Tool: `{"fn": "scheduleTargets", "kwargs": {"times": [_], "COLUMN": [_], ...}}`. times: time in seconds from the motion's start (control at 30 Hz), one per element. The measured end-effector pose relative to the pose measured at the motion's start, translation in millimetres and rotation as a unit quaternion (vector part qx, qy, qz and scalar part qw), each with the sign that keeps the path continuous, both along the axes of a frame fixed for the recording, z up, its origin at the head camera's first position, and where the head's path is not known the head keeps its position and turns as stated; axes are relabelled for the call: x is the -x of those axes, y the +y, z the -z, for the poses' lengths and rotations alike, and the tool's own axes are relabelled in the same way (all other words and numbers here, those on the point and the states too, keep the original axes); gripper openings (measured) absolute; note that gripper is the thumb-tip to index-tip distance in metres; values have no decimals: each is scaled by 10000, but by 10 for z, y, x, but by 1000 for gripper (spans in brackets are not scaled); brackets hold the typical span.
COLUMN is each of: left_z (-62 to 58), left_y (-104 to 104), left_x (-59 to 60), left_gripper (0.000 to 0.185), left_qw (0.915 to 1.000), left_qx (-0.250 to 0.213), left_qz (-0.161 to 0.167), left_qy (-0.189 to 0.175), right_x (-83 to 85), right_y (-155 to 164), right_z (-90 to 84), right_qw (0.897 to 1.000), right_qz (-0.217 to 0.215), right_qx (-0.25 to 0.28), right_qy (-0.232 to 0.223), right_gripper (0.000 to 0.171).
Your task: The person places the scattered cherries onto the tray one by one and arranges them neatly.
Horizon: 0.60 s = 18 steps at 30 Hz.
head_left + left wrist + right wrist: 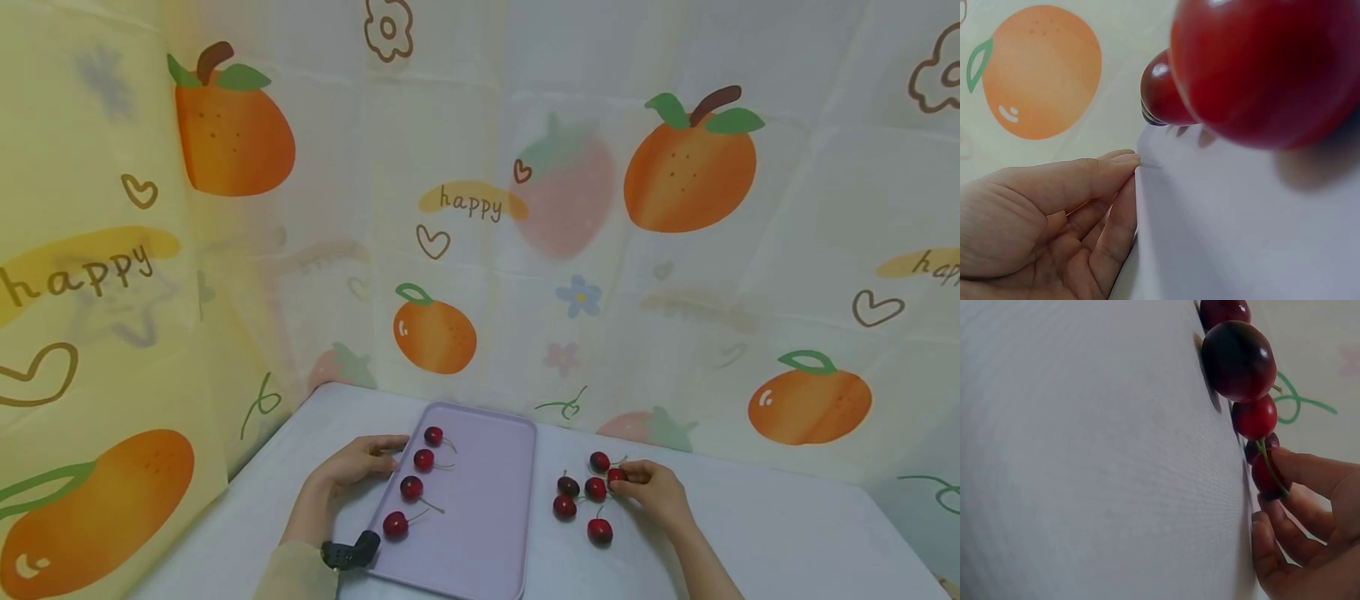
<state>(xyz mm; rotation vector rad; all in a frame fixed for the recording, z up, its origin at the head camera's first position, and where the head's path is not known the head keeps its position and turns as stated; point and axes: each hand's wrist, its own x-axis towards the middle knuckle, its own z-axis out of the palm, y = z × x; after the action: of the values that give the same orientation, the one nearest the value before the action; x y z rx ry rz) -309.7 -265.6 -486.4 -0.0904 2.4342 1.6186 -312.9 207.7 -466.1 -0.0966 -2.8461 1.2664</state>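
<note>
- The cherry (1270, 475) I have in my right hand (652, 493) is dark red and glossy, round, and sits at the right side of the loose group, beyond the tray's right edge.
- Five loose cherries (600, 532) lie near it on the white table (780, 533), red to almost black, some with thin green stems showing.
- Four more, the row (411, 488), run along the left side of the lilac tray (480, 517), well apart from my right hand, their stems pointing mostly right.
- My right thumb and fingertips pinch the one cherry; the other fingers are bent below it, near the table.
- My left hand (358, 461) is at the tray's left rim, thumb and fingers bent together and gripping the edge, just beside the upper cherries of the row.
- My fingers cover part of the pinched cherry, and I can't tell whether it is clear of the table or whose stem crosses it.
- In the left wrist view the nearest cherry is cut off at the top and right; my left fingertips are partly hidden by the rim.
- The tray's near edge runs out of the head view.
</note>
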Motion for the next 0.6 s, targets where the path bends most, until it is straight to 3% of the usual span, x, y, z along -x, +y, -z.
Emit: {"fn": "scheduleTargets", "kwargs": {"times": [0.3,0.6], "left_z": [-1,-13], "left_y": [-5,-4], "left_x": [-1,-11], "left_gripper": [49,50], "left_qw": [10000,10000], "left_qx": [-84,-24], "left_qz": [17,54], "left_qy": [2,20], "right_x": [-25,-51], "right_y": [41,-18], "right_z": [-22,-93], "right_qw": [9979,9927], "right_qz": [471,366], "right_qx": [441,1146], "right_qy": [-38,-100], "right_gripper": [48,53]}}
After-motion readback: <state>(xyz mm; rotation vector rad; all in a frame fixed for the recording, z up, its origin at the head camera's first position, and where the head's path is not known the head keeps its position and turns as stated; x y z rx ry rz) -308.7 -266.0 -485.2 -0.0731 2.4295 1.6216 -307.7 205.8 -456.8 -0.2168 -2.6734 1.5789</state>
